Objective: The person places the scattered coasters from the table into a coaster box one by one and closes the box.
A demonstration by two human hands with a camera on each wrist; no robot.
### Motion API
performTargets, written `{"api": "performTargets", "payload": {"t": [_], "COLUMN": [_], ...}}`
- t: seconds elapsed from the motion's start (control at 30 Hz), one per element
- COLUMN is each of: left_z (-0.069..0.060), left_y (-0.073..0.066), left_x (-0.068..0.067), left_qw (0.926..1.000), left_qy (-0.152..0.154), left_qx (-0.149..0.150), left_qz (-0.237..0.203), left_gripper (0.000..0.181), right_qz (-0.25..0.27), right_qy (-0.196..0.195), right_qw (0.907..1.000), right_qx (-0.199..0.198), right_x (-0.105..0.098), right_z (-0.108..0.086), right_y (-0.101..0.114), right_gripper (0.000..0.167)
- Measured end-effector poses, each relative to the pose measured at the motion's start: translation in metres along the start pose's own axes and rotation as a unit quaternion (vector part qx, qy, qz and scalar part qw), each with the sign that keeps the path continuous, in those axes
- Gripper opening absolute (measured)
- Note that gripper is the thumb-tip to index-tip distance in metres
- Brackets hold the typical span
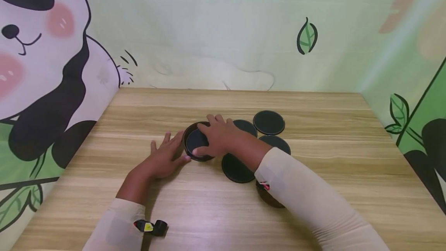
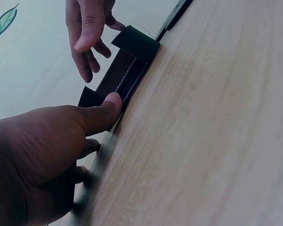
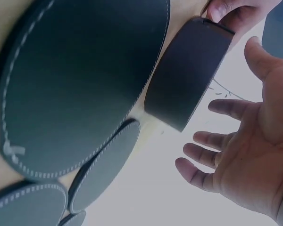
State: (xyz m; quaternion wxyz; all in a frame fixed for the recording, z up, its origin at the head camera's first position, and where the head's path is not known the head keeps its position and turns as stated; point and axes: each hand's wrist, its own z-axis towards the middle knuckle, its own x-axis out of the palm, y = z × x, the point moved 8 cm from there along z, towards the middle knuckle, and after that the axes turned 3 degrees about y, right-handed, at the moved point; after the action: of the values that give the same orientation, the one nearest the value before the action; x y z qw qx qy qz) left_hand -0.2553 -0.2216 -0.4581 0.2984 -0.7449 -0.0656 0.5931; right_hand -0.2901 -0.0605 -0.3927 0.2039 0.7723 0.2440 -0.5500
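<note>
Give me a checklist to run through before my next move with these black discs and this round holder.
1. Round holder upright on the table: ok, its open top faces up.
2. Left hand steadying it: ok, touching the holder's side.
3. Right hand free: ok, fingers spread, holding nothing.
4. Stacked discs lying flat inside: ok, their edges look parallel through the side opening.
5. Every disc in the holder: not ok, at least four loose discs lie outside.
6. Brown piece identified: cannot tell, the right sleeve partly covers it.

Black discs (image 1: 196,141) flat in round holder (image 3: 186,77)
</note>
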Motion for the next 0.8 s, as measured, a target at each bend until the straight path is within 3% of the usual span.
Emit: {"api": "performTargets", "payload": {"t": [0.37,0.8], "left_z": [-0.002,-0.002], "left_y": [-0.003,-0.002], "left_x": [-0.001,-0.001], "left_qw": [1.0,1.0], "left_qy": [-0.003,-0.002], "left_qx": [0.007,0.004], "left_qz": [-0.005,-0.006], "left_gripper": [0.088,0.089], "right_qz": [0.057,0.084], "right_qy": [-0.04,-0.017], "right_qw": [0.9973,0.9926], "right_qx": [0.022,0.087], "right_x": [-0.008,-0.014], "right_z": [-0.003,-0.013], "right_y": [-0.03,-0.09], "right_gripper": [0.088,0.083]}}
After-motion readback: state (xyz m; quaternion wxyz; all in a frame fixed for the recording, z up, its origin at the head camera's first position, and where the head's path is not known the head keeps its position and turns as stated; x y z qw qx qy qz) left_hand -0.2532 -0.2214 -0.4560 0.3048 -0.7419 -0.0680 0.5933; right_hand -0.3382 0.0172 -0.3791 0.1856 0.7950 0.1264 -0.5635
